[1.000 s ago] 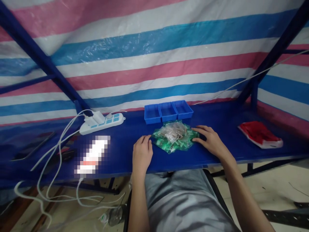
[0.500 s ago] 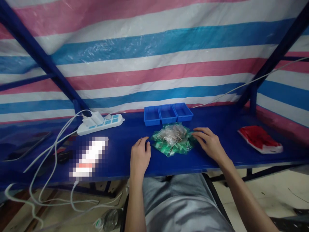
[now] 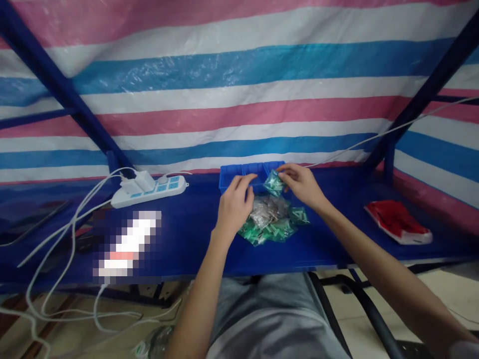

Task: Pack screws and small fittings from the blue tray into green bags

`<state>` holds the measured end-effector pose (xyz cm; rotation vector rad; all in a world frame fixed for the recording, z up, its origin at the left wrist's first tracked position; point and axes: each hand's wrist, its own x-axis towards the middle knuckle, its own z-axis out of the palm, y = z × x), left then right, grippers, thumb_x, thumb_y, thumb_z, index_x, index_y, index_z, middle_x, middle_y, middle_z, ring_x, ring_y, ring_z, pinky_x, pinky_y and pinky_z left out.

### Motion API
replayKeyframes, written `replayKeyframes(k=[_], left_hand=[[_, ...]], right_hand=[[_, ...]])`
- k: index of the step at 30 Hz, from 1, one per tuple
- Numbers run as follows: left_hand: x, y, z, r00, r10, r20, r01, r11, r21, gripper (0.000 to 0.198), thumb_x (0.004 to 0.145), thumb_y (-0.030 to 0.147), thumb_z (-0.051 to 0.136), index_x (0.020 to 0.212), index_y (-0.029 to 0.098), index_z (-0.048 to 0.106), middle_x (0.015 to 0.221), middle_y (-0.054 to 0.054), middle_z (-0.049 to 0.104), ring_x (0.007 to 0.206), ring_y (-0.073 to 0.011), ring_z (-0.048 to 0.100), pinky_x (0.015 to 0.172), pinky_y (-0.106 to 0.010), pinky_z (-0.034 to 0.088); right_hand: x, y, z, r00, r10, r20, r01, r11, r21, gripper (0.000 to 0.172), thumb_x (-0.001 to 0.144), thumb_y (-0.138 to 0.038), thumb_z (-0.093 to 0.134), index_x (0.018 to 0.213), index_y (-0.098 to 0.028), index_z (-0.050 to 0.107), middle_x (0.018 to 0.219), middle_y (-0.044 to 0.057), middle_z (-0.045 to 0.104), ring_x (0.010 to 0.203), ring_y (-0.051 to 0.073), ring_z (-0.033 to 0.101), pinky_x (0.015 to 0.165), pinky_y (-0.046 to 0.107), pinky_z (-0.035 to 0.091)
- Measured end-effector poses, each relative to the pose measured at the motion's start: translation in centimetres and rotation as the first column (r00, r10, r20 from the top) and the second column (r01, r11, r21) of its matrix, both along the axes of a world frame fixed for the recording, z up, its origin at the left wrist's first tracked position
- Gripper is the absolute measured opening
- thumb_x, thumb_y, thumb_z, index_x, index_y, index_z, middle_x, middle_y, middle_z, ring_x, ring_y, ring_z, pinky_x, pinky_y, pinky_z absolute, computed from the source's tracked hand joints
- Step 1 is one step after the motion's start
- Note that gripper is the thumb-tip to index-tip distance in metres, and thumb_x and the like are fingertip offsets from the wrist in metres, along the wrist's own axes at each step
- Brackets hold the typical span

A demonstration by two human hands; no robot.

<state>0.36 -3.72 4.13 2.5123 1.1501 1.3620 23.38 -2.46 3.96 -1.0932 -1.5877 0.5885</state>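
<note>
A small green plastic packet (image 3: 274, 184) is pinched in the fingertips of my right hand (image 3: 302, 185), raised in front of the blue trays. My left hand (image 3: 235, 203) is over the left side of the pile, its fingers stretched towards the trays and its thumb apart, with nothing seen in it. Below both hands lies a heap of small clear and green packets (image 3: 267, 224). One green packet (image 3: 299, 216) sits at the heap's right edge. Three joined blue trays (image 3: 229, 174) stand right behind, partly covered by my hands.
A white power strip (image 3: 149, 192) with plugs and trailing white cables lies left on the blue table (image 3: 187, 239). A blurred-out bright item (image 3: 130, 244) is nearer. On the right lies a red-and-white package (image 3: 398, 222). Blue frame posts and a striped sheet rise behind.
My right hand has moved up and left, and now holds a green packet. My left hand has moved right and forward, over the heap's edge. One packet now lies at the heap's right.
</note>
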Motion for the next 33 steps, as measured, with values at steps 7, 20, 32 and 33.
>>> replayKeyframes(k=[7, 20, 32, 33], left_hand=[[0.3, 4.6, -0.3, 0.943, -0.121, -0.308, 0.128, 0.992, 0.0, 0.04, 0.09, 0.013, 0.057, 0.128, 0.025, 0.055, 0.118, -0.005, 0.058, 0.098, -0.0188, 0.064, 0.078, -0.028, 0.055], [-0.8, 5.2, -3.7, 0.995, -0.041, -0.087, 0.05, 0.994, 0.101, 0.017, 0.099, 0.03, 0.053, 0.107, 0.019, 0.062, 0.099, -0.005, 0.063, 0.094, -0.0176, 0.064, 0.082, -0.028, 0.052], [-0.1, 4.2, -3.5, 0.987, -0.119, -0.111, 0.118, 0.993, -0.017, 0.061, 0.092, 0.025, 0.063, 0.148, 0.027, 0.038, 0.117, -0.007, 0.063, 0.097, -0.0195, 0.065, 0.085, -0.033, 0.056], [-0.1, 4.2, -3.5, 0.983, -0.135, -0.125, 0.132, 0.991, -0.029, 0.062, 0.093, 0.02, 0.06, 0.15, 0.029, 0.036, 0.12, -0.006, 0.063, 0.102, -0.02, 0.064, 0.088, -0.034, 0.055]], right_hand=[[-2.5, 2.8, -2.0, 0.932, 0.075, -0.355, -0.144, 0.974, -0.173, 0.029, 0.075, -0.044, 0.076, 0.09, -0.022, 0.063, 0.064, -0.003, 0.057, 0.053, 0.014, 0.053, 0.051, 0.028, 0.052], [-3.5, 1.2, -3.7, 0.997, 0.02, 0.068, -0.021, 1.0, 0.011, 0.033, 0.086, -0.045, 0.066, 0.11, -0.022, 0.069, 0.104, 0.008, 0.072, 0.092, 0.025, 0.068, 0.065, 0.032, 0.055], [-2.7, 1.2, -3.3, 0.999, 0.022, -0.037, -0.023, 0.999, -0.047, 0.03, 0.088, -0.049, 0.063, 0.082, -0.02, 0.065, 0.072, 0.003, 0.064, 0.063, 0.017, 0.057, 0.056, 0.029, 0.047], [-2.7, 1.2, -3.3, 0.998, 0.03, -0.048, -0.033, 0.998, -0.059, 0.031, 0.088, -0.05, 0.062, 0.081, -0.02, 0.065, 0.07, 0.002, 0.063, 0.06, 0.017, 0.057, 0.056, 0.029, 0.047]])
